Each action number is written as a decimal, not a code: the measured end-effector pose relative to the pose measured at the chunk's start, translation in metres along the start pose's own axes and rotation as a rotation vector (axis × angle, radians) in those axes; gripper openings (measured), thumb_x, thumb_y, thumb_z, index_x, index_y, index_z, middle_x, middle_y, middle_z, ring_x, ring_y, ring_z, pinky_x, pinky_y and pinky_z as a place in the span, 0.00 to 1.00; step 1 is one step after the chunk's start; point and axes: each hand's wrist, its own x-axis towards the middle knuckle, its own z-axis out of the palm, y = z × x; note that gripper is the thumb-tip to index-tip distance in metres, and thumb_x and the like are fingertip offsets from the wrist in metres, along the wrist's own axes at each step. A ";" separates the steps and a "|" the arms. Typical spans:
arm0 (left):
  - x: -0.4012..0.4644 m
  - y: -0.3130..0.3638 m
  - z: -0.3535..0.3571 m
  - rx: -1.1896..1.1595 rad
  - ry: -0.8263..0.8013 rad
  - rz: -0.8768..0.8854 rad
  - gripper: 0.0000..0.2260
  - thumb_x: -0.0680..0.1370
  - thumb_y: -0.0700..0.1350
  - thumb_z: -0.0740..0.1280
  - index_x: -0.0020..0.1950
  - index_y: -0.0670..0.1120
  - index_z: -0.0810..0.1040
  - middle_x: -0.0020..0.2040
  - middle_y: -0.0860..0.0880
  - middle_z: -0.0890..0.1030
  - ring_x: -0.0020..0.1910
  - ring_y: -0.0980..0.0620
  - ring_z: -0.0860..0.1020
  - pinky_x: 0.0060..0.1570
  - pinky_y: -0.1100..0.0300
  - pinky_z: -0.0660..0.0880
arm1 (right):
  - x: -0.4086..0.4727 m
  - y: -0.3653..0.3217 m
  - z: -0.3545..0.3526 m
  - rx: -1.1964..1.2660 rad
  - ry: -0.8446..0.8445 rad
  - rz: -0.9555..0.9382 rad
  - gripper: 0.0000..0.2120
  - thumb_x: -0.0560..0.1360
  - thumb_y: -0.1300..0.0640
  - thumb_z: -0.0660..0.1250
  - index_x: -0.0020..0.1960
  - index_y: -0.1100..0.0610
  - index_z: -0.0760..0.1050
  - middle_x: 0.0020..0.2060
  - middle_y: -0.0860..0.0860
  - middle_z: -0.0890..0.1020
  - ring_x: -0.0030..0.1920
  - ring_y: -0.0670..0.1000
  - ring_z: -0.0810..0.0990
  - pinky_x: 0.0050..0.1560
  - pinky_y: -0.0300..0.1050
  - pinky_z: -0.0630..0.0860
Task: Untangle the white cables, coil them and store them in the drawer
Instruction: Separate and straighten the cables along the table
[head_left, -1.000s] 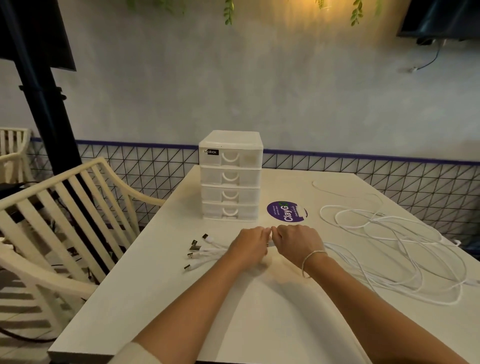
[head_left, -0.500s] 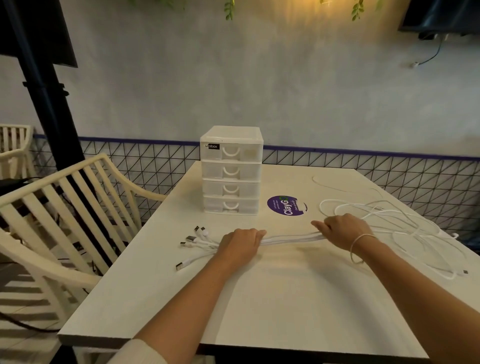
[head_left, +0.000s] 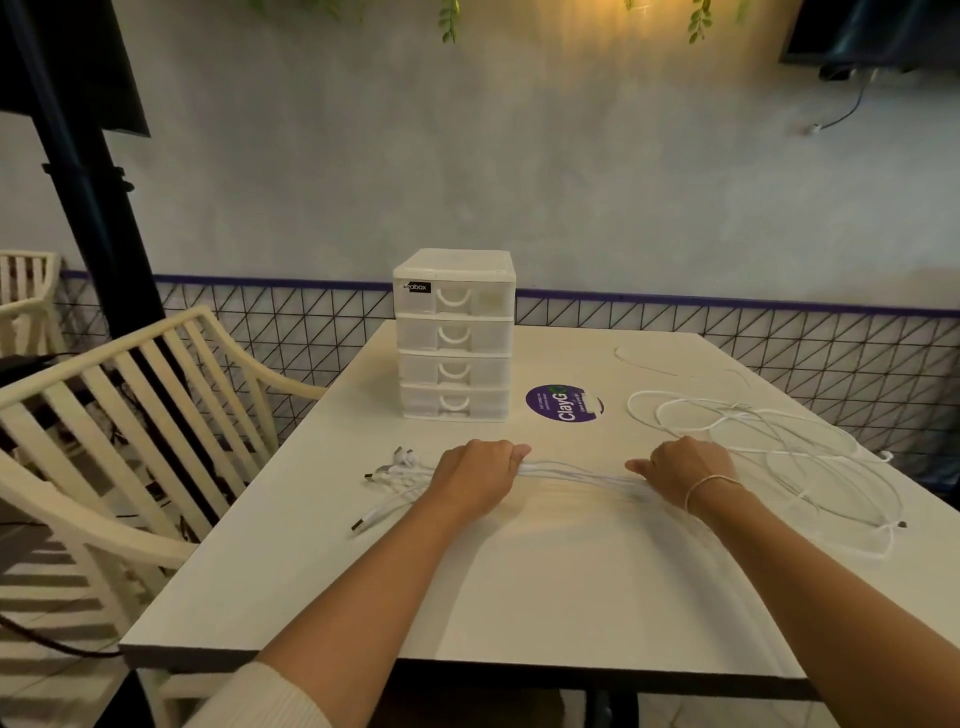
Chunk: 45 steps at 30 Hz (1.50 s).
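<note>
Seen from the head camera, the left hand (head_left: 480, 480) clamps a bundle of white cables (head_left: 576, 474) near their plugs while the right hand (head_left: 685, 473) grips the same strands, the loose tangle lying toward the table's (head_left: 519, 597) right edge. Sliding the right hand steadily outward should comb them straight. The drawer unit (head_left: 454, 335) stands shut near the far edge, with bare tabletop toward the near edge for coiling.

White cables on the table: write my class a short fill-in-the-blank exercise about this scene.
1. Both hands hold the bundle of white cables, whose plug ends lie beside the ____ hand.
2. The white plastic drawer unit has ____ drawers, all closed.
3. The round sticker on the white table is ____ in colour.
4. The loose cable tangle lies beside the ____ hand.

Missing words: left; four; purple; right
</note>
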 end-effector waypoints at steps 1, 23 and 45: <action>0.000 -0.001 -0.001 0.001 0.002 -0.002 0.23 0.83 0.54 0.45 0.60 0.42 0.74 0.57 0.42 0.79 0.58 0.40 0.75 0.54 0.53 0.69 | 0.000 -0.007 -0.001 0.018 -0.009 -0.009 0.24 0.80 0.41 0.51 0.55 0.58 0.77 0.55 0.55 0.80 0.56 0.56 0.78 0.51 0.45 0.71; -0.006 0.006 -0.007 0.084 0.050 0.162 0.20 0.83 0.54 0.48 0.62 0.47 0.74 0.57 0.45 0.80 0.56 0.43 0.76 0.52 0.54 0.69 | -0.008 -0.067 -0.024 0.581 -0.203 -0.305 0.16 0.79 0.53 0.59 0.35 0.55 0.76 0.31 0.46 0.74 0.39 0.49 0.70 0.34 0.34 0.63; -0.007 -0.010 -0.020 -0.081 0.052 0.010 0.16 0.83 0.50 0.50 0.49 0.46 0.76 0.48 0.45 0.80 0.48 0.44 0.75 0.45 0.54 0.68 | -0.019 -0.078 -0.027 0.593 0.118 -0.279 0.18 0.80 0.51 0.55 0.34 0.55 0.72 0.32 0.52 0.78 0.36 0.52 0.73 0.37 0.42 0.66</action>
